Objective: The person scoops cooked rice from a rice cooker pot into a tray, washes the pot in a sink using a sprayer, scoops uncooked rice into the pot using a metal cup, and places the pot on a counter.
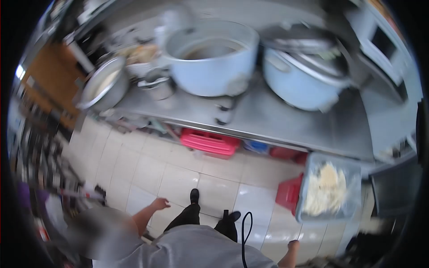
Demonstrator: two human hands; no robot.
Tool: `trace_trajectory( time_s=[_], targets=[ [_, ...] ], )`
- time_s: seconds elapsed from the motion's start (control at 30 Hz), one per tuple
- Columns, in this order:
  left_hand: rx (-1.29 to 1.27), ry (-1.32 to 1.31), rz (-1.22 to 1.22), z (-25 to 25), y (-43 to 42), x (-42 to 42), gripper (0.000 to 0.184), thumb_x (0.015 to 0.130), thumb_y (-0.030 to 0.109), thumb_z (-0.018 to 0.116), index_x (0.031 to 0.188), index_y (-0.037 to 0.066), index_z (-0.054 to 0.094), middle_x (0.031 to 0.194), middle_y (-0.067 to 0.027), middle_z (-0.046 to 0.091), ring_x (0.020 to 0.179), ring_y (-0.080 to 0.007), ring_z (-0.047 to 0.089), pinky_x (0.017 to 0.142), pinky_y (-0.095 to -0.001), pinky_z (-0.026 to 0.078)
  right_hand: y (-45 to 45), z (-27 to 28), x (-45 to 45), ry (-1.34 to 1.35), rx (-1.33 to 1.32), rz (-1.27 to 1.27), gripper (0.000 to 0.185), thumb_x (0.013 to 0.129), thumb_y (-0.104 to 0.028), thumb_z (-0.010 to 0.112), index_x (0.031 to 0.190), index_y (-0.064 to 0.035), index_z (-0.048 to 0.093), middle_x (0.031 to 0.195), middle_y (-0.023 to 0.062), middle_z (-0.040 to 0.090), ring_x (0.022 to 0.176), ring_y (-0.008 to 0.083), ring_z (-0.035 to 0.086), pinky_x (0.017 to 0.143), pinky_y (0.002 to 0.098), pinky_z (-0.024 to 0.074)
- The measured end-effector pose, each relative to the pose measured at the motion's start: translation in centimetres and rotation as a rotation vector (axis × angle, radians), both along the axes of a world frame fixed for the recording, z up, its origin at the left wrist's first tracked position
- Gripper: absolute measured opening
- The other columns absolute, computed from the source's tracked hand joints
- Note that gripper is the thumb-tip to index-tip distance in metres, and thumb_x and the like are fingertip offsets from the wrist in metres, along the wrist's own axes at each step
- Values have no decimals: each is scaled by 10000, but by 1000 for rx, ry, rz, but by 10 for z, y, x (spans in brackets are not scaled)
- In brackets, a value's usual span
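Note:
My left hand point(160, 204) hangs over the tiled floor in front of my body, holding nothing, its fingers loose and a little apart. Low on the right is my right hand point(292, 244), close to my side. Its fingers are too small and hidden to make out, and no object shows in it. Nearest to that hand stands a grey plastic tub point(305, 216) with a pale, crumbly mass point(328, 185) inside. Neither hand touches the counter or anything on it.
A steel counter point(196, 111) runs across ahead, bearing a large open pot point(210, 76), a lidded pot point(290, 82), a metal bowl point(111, 91) and a small metal cup point(160, 89). Red containers point(210, 142) sit beneath. Cluttered shelving point(44, 152) lines the left.

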State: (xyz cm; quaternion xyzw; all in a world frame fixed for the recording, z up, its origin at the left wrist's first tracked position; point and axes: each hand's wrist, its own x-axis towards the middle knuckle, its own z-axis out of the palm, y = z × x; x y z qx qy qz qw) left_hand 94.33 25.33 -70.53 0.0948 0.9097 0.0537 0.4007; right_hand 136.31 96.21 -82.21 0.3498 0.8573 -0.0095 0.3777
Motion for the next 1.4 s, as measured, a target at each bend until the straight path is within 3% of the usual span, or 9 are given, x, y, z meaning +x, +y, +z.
trace_trajectory(
  time_s=[0.1, 0.23, 0.3, 0.6, 0.73, 0.83, 1.0, 1.33, 1.4],
  targets=[
    [26, 68, 157, 26, -24, -14, 503, 685, 466, 643, 1024, 97, 607, 923, -123, 639, 880, -266, 599, 801, -357, 468, -18, 62, -131, 315, 32, -568, 119, 680, -164, 636, 781, -108, 667, 830, 158, 643, 774, 240, 628, 698, 353, 498],
    [162, 129, 459, 57, -82, -12, 479, 680, 444, 650, 998, 86, 623, 950, -138, 630, 898, -278, 592, 812, -359, 462, -88, 105, -281, 578, 117, -153, 124, 671, -171, 648, 766, -92, 661, 796, 152, 641, 740, 290, 624, 682, 381, 496],
    [165, 182, 578, 51, -132, 3, 480, 671, 441, 658, 986, 80, 630, 934, -135, 635, 878, -289, 596, 801, -359, 466, -124, 109, -342, 1085, -94, 470, 95, 709, -117, 581, 762, -83, 652, 767, 161, 628, 741, 322, 609, 688, 403, 483],
    [76, 220, 1170, 32, -293, 109, 440, 640, 428, 686, 872, 55, 667, 877, -122, 650, 846, -264, 611, 771, -357, 479, -396, 253, -580, 1149, -469, 419, 222, 754, -80, 544, 972, -84, 585, 721, 163, 602, 729, 320, 603, 627, 412, 443],
    [315, 414, 1359, 63, -313, 27, 393, 685, 365, 669, 880, 24, 657, 863, -153, 648, 807, -255, 623, 735, -333, 484, -480, 293, -641, 983, -654, 406, 411, 690, -15, 626, 1090, -80, 558, 672, 113, 603, 607, 194, 585, 569, 307, 444],
    [580, 603, 1320, 105, -317, -81, 371, 731, 327, 650, 919, 8, 645, 874, -140, 652, 814, -223, 621, 747, -323, 479, -513, 280, -685, 1368, -862, 934, 341, 692, -16, 630, 1031, -42, 598, 599, 58, 591, 537, 133, 547, 525, 262, 437],
    [727, 731, 1098, 193, -311, -244, 352, 770, 292, 630, 981, 11, 621, 919, -109, 646, 851, -192, 597, 776, -292, 456, -586, 360, -733, 920, -1047, 340, 87, 743, -41, 617, 677, 14, 625, 513, 21, 518, 466, 89, 474, 474, 239, 406],
    [944, 544, 1272, 248, -369, -352, 325, 836, 286, 572, 1045, 36, 575, 926, -54, 618, 844, -144, 580, 729, -277, 441, -708, 383, -921, 1107, -1336, 386, 474, 832, -88, 545, 1275, -59, 379, 987, 57, 539, 729, 85, 521, 641, 226, 446],
    [1014, 544, 1361, 254, -387, -357, 339, 849, 293, 554, 1053, 23, 566, 929, -68, 616, 841, -145, 582, 733, -281, 453, -742, 392, -948, 1099, -1413, 45, 542, 849, -180, 555, 1317, -66, 308, 999, 47, 535, 721, 102, 528, 637, 249, 461]
  ],
)
